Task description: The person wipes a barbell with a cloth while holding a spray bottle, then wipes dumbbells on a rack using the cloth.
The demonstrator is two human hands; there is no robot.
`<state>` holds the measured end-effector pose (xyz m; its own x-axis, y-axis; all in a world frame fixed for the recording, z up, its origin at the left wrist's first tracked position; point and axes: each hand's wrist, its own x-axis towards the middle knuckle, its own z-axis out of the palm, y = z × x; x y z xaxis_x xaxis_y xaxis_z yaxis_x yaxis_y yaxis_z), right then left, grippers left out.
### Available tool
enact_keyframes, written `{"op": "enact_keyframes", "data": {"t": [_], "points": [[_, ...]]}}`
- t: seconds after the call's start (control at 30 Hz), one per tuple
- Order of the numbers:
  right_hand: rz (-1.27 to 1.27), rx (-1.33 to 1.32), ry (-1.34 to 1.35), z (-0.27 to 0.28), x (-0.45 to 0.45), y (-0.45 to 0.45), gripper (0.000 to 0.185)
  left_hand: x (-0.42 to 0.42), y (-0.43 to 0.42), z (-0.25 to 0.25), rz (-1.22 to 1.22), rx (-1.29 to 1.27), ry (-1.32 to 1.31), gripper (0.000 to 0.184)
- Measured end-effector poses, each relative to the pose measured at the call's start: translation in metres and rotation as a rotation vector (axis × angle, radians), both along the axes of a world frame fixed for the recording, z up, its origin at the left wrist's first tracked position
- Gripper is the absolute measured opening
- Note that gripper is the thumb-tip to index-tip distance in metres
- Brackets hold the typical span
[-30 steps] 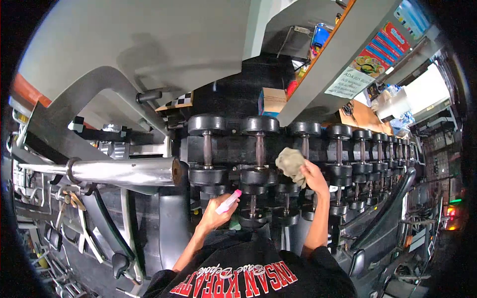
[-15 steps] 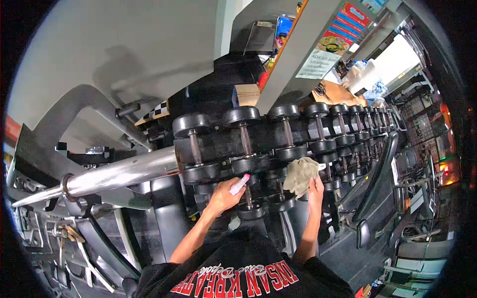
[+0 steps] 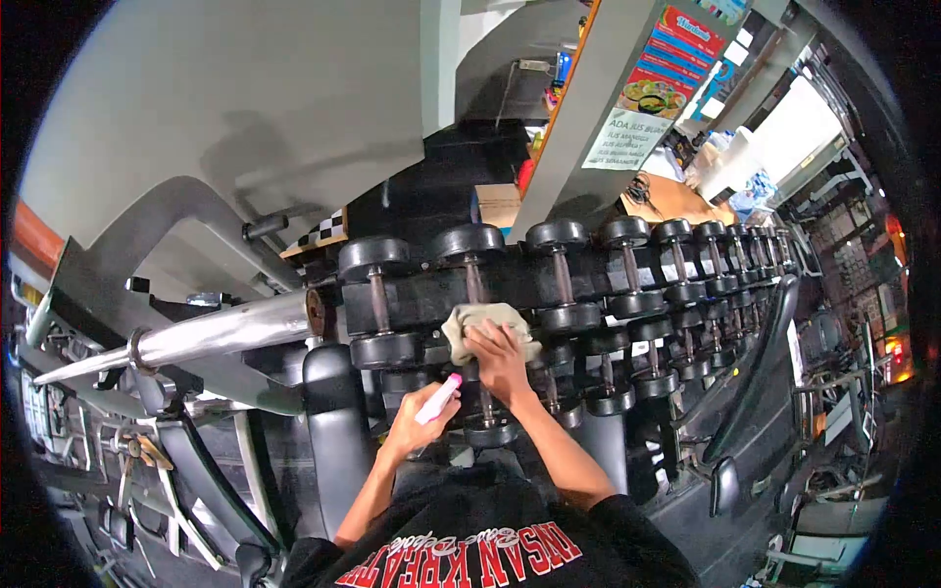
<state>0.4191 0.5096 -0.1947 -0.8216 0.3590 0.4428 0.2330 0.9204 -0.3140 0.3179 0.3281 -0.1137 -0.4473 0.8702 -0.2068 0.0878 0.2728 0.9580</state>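
Observation:
My left hand (image 3: 414,421) is closed round a small white spray bottle (image 3: 437,402) with a pink top, in front of the rack's lower row. With bent fingers, my right hand (image 3: 503,363) presses a crumpled beige cloth (image 3: 469,326) onto the near end of a black dumbbell (image 3: 469,245) in the upper row. That dumbbell's far head and part of its metal handle show; the cloth hides its near head. To its left lies another dumbbell (image 3: 378,299), and one more dumbbell (image 3: 562,274) lies to its right.
Two rows of dumbbells run off to the right. A chrome bar (image 3: 225,328) juts out on the left, near a padded bench (image 3: 336,402). Behind the rack are a grey pillar (image 3: 578,127) with posters, a cardboard box (image 3: 497,204) and a wooden counter (image 3: 676,199).
My right hand has moved left with the cloth, from beside the rack onto the dumbbell's near end. My left hand, still holding the spray bottle, has dropped slightly toward me. The view has shifted slightly.

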Motion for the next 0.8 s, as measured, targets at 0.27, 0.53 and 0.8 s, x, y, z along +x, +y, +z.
{"op": "enact_keyframes", "data": {"t": [0.27, 0.53, 0.8], "points": [[0.258, 0.585, -0.702, -0.026, -0.07, -0.033, 0.027, 0.032, -0.047, -0.006, 0.264, -0.086, -0.056, 0.014], [0.428, 0.825, -1.132, -0.077, -0.085, -0.05, 0.032, 0.079, -0.054, 0.003, 0.392, -0.049, -0.136, 0.017], [0.513, 0.334, -0.272, 0.001, -0.018, 0.01, 0.026, 0.099, -0.039, -0.004, 0.327, -0.033, -0.01, 0.016]]}}
